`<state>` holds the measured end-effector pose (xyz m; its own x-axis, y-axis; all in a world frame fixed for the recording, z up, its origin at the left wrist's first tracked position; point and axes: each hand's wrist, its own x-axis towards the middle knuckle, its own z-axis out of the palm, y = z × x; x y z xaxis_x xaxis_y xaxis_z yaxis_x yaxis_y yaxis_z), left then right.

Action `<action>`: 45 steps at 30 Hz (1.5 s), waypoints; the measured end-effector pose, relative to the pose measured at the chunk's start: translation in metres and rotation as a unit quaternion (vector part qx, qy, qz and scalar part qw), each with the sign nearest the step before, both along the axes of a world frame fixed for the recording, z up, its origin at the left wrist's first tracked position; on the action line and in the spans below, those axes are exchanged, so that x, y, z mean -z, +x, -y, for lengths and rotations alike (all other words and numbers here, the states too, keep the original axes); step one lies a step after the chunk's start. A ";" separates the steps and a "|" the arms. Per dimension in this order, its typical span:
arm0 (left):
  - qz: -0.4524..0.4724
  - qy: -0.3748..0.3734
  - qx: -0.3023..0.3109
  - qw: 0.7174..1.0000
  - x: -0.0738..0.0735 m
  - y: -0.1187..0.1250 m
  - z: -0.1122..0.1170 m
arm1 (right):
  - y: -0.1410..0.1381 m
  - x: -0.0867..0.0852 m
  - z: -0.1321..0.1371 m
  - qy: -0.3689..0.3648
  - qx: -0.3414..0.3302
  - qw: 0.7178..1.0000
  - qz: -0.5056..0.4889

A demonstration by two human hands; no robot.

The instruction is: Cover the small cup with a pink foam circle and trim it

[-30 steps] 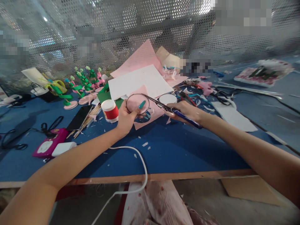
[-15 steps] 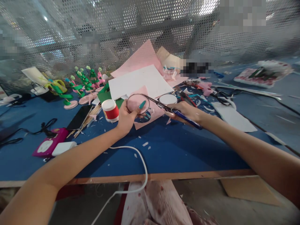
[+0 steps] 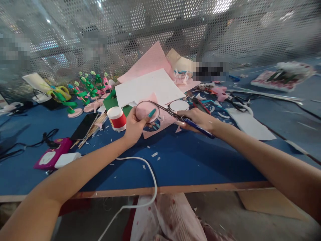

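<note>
My left hand [image 3: 135, 125], with long teal nails, pinches a pink sheet [image 3: 164, 122] above the table. On it shows a round pink piece [image 3: 146, 112] with a dark outline, and a rounded opening lies just below. In my right hand [image 3: 198, 118] is a pair of scissors [image 3: 199, 128] with a blue handle. Their dark blades point left and reach the upper edge of the round piece; how far apart they are I cannot tell. A white disc [image 3: 179, 105] with a dark rim lies behind the scissors. Beside my left hand stands a red and white tub [image 3: 117, 119].
Large white [image 3: 150, 87] and pink sheets [image 3: 150, 63] lie at the back. Left are several green-wrapped stems on pink bases [image 3: 74, 113], a phone [image 3: 84, 126], thin sticks [image 3: 92, 130] and a purple box [image 3: 54, 154]. A white cable [image 3: 151, 172] crosses the front edge.
The view has shifted very slightly. Both hands, the pink sheet and the scissors keep nearly the same pose.
</note>
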<state>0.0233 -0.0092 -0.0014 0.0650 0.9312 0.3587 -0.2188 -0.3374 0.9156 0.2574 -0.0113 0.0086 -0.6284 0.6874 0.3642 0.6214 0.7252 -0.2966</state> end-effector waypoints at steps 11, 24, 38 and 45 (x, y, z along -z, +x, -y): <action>-0.002 -0.004 -0.008 1.000 -0.002 0.001 0.003 | 0.000 0.000 -0.003 0.011 -0.013 1.000 -0.013; -0.005 -0.014 0.015 1.000 -0.005 0.002 0.006 | -0.004 -0.003 0.002 0.010 0.010 1.000 -0.003; -0.016 -0.006 0.006 1.000 -0.003 0.001 0.004 | -0.004 -0.004 0.003 0.012 0.010 1.000 -0.012; -0.021 -0.018 0.031 0.999 -0.005 0.002 0.007 | -0.005 -0.003 0.002 -0.017 0.010 1.000 0.009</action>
